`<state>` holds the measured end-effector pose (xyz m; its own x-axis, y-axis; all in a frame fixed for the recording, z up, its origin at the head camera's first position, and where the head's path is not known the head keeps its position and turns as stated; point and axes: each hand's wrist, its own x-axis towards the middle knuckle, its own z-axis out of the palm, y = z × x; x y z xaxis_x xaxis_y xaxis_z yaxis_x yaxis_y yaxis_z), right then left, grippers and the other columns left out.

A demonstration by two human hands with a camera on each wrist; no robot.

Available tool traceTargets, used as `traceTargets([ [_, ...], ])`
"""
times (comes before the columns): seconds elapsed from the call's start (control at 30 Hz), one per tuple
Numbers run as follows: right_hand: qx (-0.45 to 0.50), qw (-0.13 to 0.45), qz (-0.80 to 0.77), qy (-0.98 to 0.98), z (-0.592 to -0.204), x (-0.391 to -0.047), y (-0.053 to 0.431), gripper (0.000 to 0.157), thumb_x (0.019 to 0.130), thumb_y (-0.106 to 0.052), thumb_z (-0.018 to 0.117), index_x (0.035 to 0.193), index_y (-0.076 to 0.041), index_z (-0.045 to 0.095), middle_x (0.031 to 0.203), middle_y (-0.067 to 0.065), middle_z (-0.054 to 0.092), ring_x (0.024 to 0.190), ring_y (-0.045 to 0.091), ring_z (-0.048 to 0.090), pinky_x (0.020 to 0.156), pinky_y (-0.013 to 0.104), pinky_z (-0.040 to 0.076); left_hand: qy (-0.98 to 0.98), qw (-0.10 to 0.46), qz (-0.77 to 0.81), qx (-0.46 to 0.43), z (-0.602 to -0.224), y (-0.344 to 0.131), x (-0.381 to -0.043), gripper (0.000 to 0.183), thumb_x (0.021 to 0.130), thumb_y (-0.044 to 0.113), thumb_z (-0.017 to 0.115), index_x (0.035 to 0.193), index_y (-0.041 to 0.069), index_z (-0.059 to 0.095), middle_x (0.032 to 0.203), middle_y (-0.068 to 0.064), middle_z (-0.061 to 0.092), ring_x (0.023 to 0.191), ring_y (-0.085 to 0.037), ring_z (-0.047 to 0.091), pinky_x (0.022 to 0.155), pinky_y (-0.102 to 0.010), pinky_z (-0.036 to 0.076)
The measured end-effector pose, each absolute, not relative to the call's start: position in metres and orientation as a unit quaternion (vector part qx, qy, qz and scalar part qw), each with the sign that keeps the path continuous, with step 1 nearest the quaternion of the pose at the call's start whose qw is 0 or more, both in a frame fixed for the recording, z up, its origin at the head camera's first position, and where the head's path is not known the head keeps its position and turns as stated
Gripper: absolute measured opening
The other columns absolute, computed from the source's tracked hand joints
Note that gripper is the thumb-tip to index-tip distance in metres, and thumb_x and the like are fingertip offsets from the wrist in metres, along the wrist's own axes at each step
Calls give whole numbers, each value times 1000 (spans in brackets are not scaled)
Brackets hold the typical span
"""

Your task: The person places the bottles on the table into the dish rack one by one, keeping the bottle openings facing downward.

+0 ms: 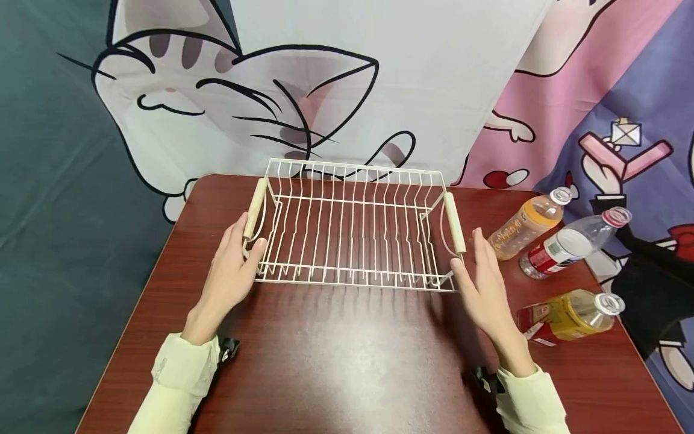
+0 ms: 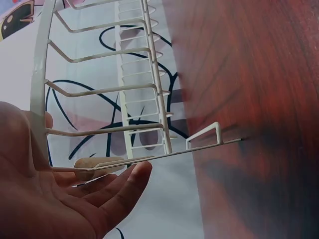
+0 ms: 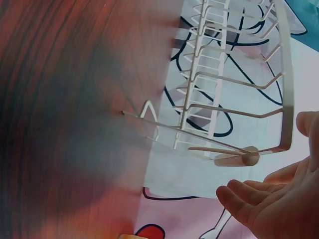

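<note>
A white wire dish rack (image 1: pixel 347 235) with a pale wooden handle at each end stands on the table. Beside its left handle (image 1: pixel 256 208) is my left hand (image 1: pixel 230 265), fingers extended and thumb apart. In the left wrist view that hand's fingertips (image 2: pixel 142 172) are right at the rack's end wire, with the handle partly behind them. My right hand (image 1: pixel 482 286) is at the other end, its fingers straight, just outside the right handle (image 1: pixel 454 223). In the right wrist view, a gap shows between the right fingers (image 3: pixel 234 196) and the rack.
Three bottles stand on the right of the brown table (image 1: pixel 325 374): an orange-labelled one (image 1: pixel 523 226), a red-and-white-labelled one (image 1: pixel 569 244) and a yellow one (image 1: pixel 569 316). A cat-print curtain (image 1: pixel 434 78) hangs behind the rack.
</note>
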<state>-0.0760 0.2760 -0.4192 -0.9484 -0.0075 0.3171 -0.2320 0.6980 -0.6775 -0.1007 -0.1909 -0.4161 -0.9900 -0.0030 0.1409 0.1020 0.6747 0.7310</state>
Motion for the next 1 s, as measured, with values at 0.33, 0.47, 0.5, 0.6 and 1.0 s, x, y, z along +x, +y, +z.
traceTargets([
  [0.33, 66, 222, 395, -889, -415, -48, 276, 77, 107, -10, 68, 175, -7, 32, 170, 25, 43, 152, 39, 43, 119, 14, 27, -909, 64, -411, -26, -423, -191, -96, 74, 118, 36, 52, 179, 11, 18, 175, -25, 33, 150, -48, 46, 115, -71, 38],
  [0.47, 37, 275, 400, -873, -412, -33, 276, 69, 106, -10, 69, 171, -9, 43, 160, 25, 53, 149, 18, 48, 117, 15, 31, -910, 58, -409, -25, -425, -191, -96, 75, 118, 37, 52, 179, 13, 16, 174, -25, 34, 142, -46, 51, 111, -69, 40],
  [0.5, 28, 299, 406, -863, -412, -29, 275, 65, 106, -9, 69, 168, -7, 48, 155, 23, 58, 145, 12, 52, 115, 14, 34, -910, 56, -409, -26, -425, -191, -97, 75, 118, 37, 52, 179, 13, 16, 174, -25, 34, 142, -45, 51, 111, -69, 40],
  [0.6, 2, 393, 437, -809, -411, -18, 271, 51, 103, -4, 70, 152, 4, 63, 135, 9, 70, 127, 2, 64, 103, 13, 45, -910, 51, -411, -28, -426, -191, -97, 76, 117, 36, 53, 179, 14, 15, 174, -26, 34, 143, -45, 50, 113, -68, 40],
  [1.0, -211, 618, 365, -663, -405, 12, 290, 38, 90, -14, 67, 121, 8, 67, 112, -19, 56, 101, 2, 57, 92, 19, 42, -908, 56, -415, -27, -424, -190, -98, 76, 117, 37, 53, 180, 15, 16, 171, -25, 38, 146, -45, 51, 113, -69, 40],
])
